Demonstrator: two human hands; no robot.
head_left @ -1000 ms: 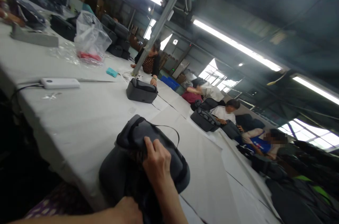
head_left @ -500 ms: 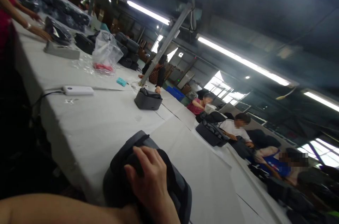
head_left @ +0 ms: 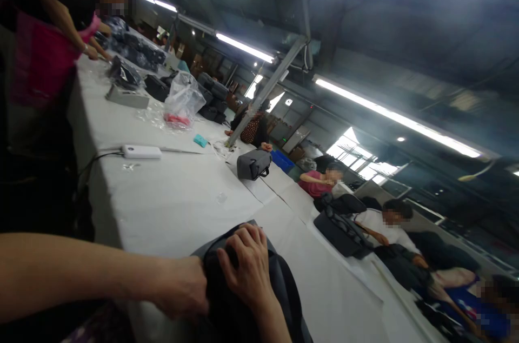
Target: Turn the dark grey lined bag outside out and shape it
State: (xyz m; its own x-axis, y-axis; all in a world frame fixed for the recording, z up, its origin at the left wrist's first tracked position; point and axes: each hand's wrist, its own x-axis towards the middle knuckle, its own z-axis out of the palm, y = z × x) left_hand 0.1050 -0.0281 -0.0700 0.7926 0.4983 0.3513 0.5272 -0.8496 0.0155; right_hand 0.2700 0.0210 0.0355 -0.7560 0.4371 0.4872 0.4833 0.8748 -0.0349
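Observation:
A dark grey fabric bag (head_left: 284,289) lies at the near edge of the long white table (head_left: 182,202). My left hand (head_left: 182,289) grips the bag's near left side, its forearm stretching in from the left. My right hand (head_left: 247,267) presses down on top of the bag with its fingers curled into the fabric. Most of the bag is hidden under both hands.
A white power bank (head_left: 141,152) with a cable, a teal block (head_left: 200,140), a clear plastic bag (head_left: 182,102) and another grey bag (head_left: 253,163) sit farther along the table. A person in pink (head_left: 40,56) stands at left; several people sit at right.
The view has swung up and left, and the bag now sits lower in the frame. My left hand has come forward onto the bag. The far grey bag was turned onto its side.

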